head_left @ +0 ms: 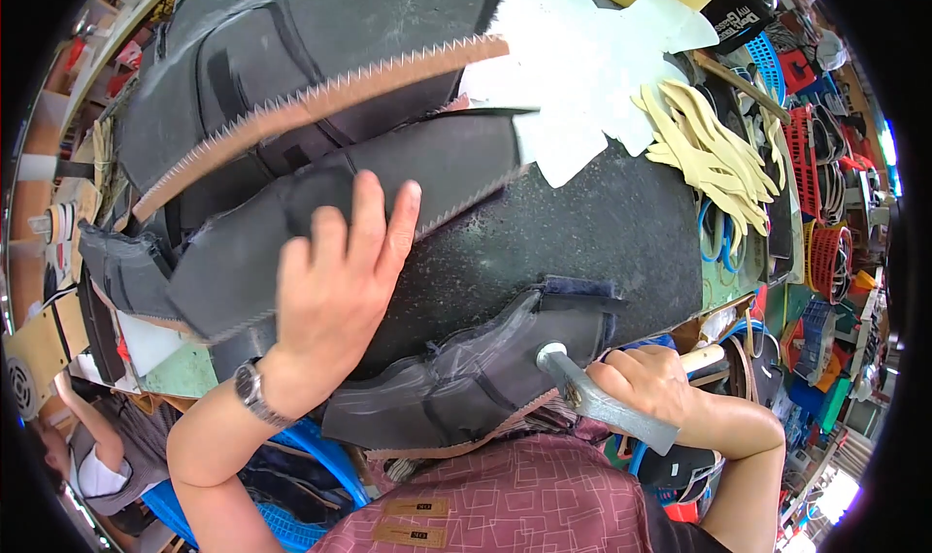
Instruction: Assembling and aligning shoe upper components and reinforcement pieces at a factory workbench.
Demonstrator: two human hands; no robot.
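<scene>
My left hand (335, 286), a watch on its wrist, lies flat with fingers spread on a stack of dark grey shoe-upper pieces (388, 179) with zigzag-cut edges. My right hand (646, 383) grips a metal hammer (592, 398) with a wooden handle. The hammer's round head rests on a dark folded upper piece (466, 378) at the near edge of the black work slab (582, 242).
White cut pieces (582, 67) and a bunch of cream strips (709, 150) lie at the far right of the slab. A tan zigzag strip (320, 101) crosses the dark stack. Red and blue baskets (825, 252) stand at the right. Another person sits lower left (97, 451).
</scene>
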